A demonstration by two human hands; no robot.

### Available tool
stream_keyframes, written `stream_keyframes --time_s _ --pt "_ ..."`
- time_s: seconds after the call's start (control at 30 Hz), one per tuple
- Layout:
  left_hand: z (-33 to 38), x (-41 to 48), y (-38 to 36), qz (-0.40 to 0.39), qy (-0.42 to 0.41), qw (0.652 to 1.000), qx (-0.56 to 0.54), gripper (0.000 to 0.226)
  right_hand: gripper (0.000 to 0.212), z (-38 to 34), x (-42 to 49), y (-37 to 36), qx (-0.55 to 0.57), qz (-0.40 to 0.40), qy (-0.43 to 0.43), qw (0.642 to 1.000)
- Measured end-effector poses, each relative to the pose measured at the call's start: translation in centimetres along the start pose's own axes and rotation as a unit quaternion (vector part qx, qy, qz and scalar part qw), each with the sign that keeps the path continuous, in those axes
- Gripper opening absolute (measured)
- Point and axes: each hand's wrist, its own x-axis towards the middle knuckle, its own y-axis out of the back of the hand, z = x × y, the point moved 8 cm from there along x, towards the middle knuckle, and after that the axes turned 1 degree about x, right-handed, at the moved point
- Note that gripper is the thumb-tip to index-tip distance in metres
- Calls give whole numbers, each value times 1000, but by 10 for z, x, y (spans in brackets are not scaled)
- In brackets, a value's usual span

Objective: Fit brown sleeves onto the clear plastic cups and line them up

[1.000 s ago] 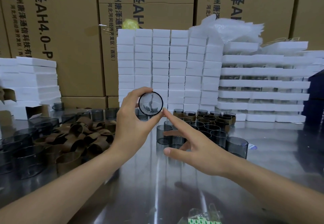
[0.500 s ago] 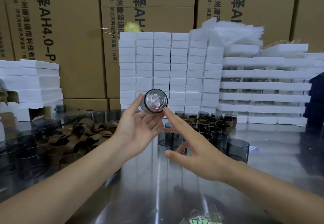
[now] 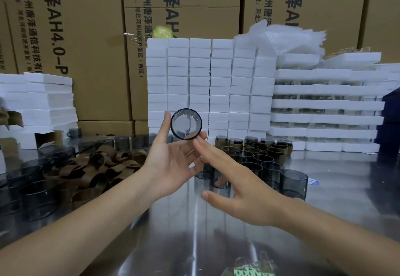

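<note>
Left hand [image 3: 173, 165] pinching clear cup [image 3: 186, 124] — held up; right hand [image 3: 249, 198], fingers straight

The left hand [image 3: 171, 167] and right hand [image 3: 249, 198] hang over a shiny steel tabletop [image 3: 194, 243], where a bright streak of reflected light runs between the forearms. Straight beyond the hands stands a tidy wall of stacked white foam blocks [image 3: 200, 76]; layered white foam trays [image 3: 324, 102] topped by crumpled clear film [image 3: 287, 35] lie past the right hand, and more foam slabs [image 3: 43, 98] lie far out past the left. Behind it all, tall brown cartons [image 3: 86, 37] printed with black Chinese characters and "AH4.0-P" fill the back.
</note>
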Motion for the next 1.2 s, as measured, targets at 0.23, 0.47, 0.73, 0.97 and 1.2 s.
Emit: stream_keyframes --time_s 0.23,0.47,0.73,0.97,1.2 --pt "3 0 5 17 -11 1000 22 83 90 -3 0 -1 -18 1 3 1000" --pt "5 -8 -7 39 -83 957 274 76 86 11 -1 28 25 177 -71 981" --pt "-2 -12 -21 3 -126 945 300 57 59 28 -4 35 153 244 -140 947" --pt "0 -14 -35 -82 -143 948 271 62 49 23 4 14 326 152 -174 917" --pt "3 -14 -28 -40 -160 948 271 62 46 30 2 9 345 150 -197 905"
